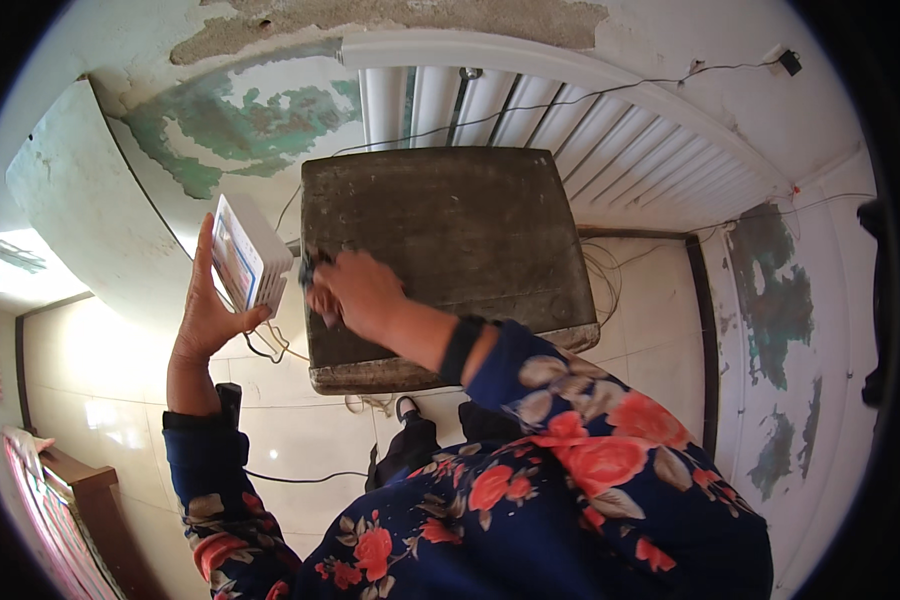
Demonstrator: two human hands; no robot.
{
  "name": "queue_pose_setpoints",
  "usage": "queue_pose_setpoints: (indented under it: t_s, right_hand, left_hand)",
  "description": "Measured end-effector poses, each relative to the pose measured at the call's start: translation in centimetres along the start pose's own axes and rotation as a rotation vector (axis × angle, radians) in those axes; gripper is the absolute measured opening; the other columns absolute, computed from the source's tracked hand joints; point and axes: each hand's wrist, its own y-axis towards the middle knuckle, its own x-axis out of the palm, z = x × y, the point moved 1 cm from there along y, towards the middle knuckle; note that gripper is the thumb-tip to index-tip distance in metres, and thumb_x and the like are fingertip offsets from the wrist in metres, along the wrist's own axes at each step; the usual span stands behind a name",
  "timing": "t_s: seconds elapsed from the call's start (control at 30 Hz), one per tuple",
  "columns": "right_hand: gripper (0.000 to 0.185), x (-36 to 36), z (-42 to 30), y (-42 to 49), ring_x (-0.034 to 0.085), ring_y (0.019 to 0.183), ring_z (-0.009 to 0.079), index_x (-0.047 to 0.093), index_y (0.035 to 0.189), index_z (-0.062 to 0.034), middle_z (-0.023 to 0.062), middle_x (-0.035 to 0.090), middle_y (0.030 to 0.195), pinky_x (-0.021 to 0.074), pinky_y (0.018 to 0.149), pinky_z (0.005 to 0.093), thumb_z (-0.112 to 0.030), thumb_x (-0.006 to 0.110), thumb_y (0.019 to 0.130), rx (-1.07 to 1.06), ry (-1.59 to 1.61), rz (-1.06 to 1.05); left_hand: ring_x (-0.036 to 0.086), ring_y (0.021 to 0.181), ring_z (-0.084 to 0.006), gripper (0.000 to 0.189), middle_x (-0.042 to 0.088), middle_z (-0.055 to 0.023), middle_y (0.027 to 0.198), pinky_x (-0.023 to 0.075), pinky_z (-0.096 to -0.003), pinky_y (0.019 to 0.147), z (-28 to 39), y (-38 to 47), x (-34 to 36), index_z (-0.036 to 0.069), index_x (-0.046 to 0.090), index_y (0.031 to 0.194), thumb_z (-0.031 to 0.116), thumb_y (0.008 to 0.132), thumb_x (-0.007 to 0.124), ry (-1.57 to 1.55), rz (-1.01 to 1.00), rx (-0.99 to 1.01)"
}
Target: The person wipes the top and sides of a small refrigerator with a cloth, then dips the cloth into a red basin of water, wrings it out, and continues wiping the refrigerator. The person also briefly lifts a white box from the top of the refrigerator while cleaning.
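My left hand [208,311] grips a white plastic box [259,251] with slots along its side and a printed label on its face, which bears writing. The box is tilted, left of a dark, worn tabletop [450,225]. Thin wires [274,341] hang below the box. My right hand [349,292] is over the left part of the tabletop, its fingers curled around a small dark object [307,268]; blur hides what kind of object it is.
A white radiator [540,112] stands behind the tabletop, with a black cable [495,116] across it. Coiled wire [604,281] lies at the right. A white curved panel [94,195] is at the left, and a brown wooden piece of furniture [94,487] at the lower left.
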Motion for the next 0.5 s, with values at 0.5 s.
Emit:
queue_pose_setpoints:
  t_s: [0.5]
  right_hand:
    - [0.016,-10.0,14.9,-12.1,0.062,0.075,0.0236,0.064,0.081,-0.0114,0.0083,0.063,0.080,0.0483,0.062,0.0327,-0.002,0.055,0.071,0.397,-0.098,0.453]
  left_hand:
    - [0.029,0.131,-0.0341,0.118,0.031,-0.0153,0.141,0.0241,-0.0459,0.106,1.9,4.0,1.8,0.019,0.013,0.144,0.040,0.048,0.080,0.094,-0.088,0.136]
